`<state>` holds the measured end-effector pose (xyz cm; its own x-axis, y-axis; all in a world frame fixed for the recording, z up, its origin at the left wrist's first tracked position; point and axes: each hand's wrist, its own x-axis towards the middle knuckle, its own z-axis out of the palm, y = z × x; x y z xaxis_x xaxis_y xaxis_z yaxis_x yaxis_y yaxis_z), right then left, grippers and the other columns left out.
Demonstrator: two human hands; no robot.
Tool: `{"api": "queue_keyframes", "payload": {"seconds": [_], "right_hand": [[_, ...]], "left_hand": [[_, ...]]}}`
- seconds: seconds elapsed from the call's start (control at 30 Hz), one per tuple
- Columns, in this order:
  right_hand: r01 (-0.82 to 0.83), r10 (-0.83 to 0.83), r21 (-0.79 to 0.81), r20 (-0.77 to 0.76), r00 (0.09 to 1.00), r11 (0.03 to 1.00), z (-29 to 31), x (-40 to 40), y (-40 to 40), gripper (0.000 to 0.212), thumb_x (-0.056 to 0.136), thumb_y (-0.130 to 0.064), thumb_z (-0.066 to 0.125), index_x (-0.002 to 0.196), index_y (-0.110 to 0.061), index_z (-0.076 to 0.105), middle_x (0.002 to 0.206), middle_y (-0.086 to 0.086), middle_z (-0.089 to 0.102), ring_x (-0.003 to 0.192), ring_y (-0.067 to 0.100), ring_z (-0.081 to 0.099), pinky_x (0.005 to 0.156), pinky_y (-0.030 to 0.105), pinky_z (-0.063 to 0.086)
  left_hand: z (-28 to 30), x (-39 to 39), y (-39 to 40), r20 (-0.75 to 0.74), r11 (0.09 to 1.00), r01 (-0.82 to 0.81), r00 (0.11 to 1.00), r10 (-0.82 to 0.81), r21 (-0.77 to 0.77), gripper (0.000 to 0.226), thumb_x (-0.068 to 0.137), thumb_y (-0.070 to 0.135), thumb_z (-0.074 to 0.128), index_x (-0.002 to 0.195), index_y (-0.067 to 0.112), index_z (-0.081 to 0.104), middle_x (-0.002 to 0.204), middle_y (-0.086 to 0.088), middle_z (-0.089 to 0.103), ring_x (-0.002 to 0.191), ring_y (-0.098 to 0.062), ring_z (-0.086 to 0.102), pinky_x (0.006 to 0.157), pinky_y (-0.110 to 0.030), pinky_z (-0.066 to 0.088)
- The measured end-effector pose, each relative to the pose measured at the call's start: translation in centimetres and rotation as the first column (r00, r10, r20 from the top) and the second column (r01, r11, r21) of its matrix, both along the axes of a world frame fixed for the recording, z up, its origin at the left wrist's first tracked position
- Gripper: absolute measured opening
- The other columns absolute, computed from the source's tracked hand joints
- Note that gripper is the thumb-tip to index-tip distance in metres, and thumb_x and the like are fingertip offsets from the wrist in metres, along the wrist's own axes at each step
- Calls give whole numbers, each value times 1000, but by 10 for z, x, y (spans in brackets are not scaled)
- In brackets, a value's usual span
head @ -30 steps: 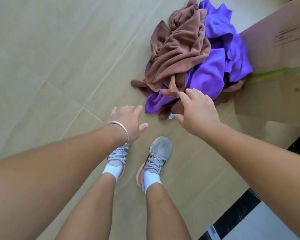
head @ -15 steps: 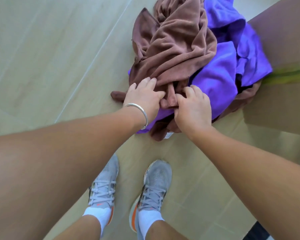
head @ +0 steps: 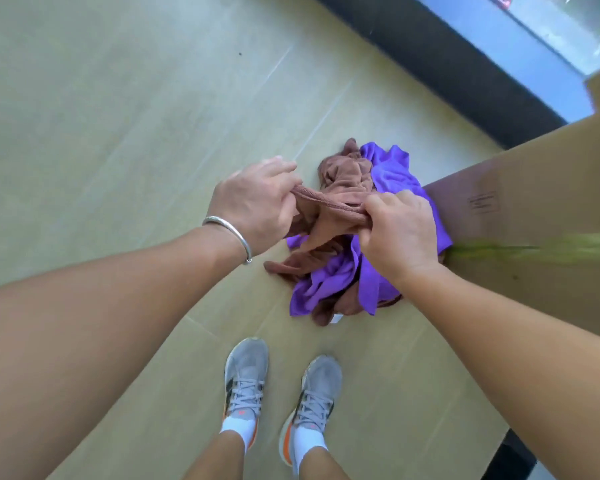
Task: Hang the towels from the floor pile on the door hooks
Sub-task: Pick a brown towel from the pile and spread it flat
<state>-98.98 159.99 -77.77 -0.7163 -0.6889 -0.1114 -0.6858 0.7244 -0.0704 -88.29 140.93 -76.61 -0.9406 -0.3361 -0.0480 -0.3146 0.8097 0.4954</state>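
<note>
A pile of towels lies on the floor in front of my feet. A brown towel (head: pixel 343 188) is partly lifted off it, its top edge stretched between my hands. My left hand (head: pixel 257 202) pinches that edge on the left, and my right hand (head: pixel 395 230) grips the bunched edge on the right. The rest of the brown towel still trails down into the pile. A purple towel (head: pixel 329 282) lies under and around it, with more brown cloth beneath. No door or hooks are in view.
A large cardboard box (head: pixel 534 216) stands right against the pile on the right. A dark strip (head: pixel 440 60) and a pale sill run along the far right. My two feet in grey shoes (head: pixel 281 393) stand just behind the pile on the tan tiled floor.
Both hands reached down to the pile, took hold of the brown towel's edge and have raised it; the camera has risen, so the pile looks farther away.
</note>
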Motion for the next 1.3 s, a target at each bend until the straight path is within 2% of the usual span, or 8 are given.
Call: {"api": "queue_keyframes", "payload": {"seconds": [0.13,0.23,0.6,0.87,1.03,1.13,1.2,1.3], "right_hand": [[-138,143,58,-92,986,989,84,-25,-64,16,70,-19,63,86,-17,62,80,4,65,87,32,51,79,40,33],[-207,225,124,-153,962,970,142,-37,-117,12,74,-22,58,86,-21,61,80,-1,65,90,28,49,80,38,28],[-456,431,-234,-152,889,859,288,55,-342,15,80,-22,53,84,-24,68,74,-5,57,87,22,41,82,34,29],[-587,588,-202,-62,806,784,297,148,-403,15,79,-28,53,84,-30,67,81,-10,57,88,17,34,73,29,17],[-644,645,-69,-7,764,762,253,165,-366,25,88,-24,47,92,-34,70,99,-6,64,108,22,45,80,31,30],[-670,669,124,59,741,732,208,165,-320,32,85,-26,51,111,-38,64,117,-5,58,122,21,38,95,32,33],[-669,669,358,145,729,651,175,164,-279,44,80,-24,56,123,-31,53,125,0,50,128,22,32,101,36,31],[-641,618,583,278,735,500,128,164,-205,57,75,-23,58,129,-22,42,131,6,44,127,25,33,100,41,33]], "left_hand": [[86,-2,-62,-46,991,-86,996,82,-105,44,84,26,36,110,17,71,132,5,61,130,-14,49,91,-32,44],[142,9,-106,-94,971,-177,982,163,-163,40,85,28,36,103,16,70,119,2,66,112,-23,60,80,-35,46],[296,168,-272,-365,743,-645,745,558,-178,33,84,30,38,92,12,64,95,-5,64,88,-31,59,69,-41,48],[339,282,-261,-437,724,-632,754,492,-277,30,81,27,42,79,8,65,87,-4,66,77,-30,60,67,-41,50],[296,291,-179,-435,792,-522,822,368,-316,20,77,24,55,69,11,67,91,-2,68,81,-23,63,99,-44,44],[244,274,-107,-272,856,-435,891,364,-279,18,78,26,56,74,15,69,95,1,67,94,-20,63,105,-46,38],[207,257,-58,111,918,-357,919,378,-172,28,86,35,52,99,20,72,117,2,61,122,-19,51,112,-48,27],[149,247,11,598,932,-351,767,231,90,47,90,46,50,132,26,55,140,0,47,132,-23,40,110,-45,29]]}}
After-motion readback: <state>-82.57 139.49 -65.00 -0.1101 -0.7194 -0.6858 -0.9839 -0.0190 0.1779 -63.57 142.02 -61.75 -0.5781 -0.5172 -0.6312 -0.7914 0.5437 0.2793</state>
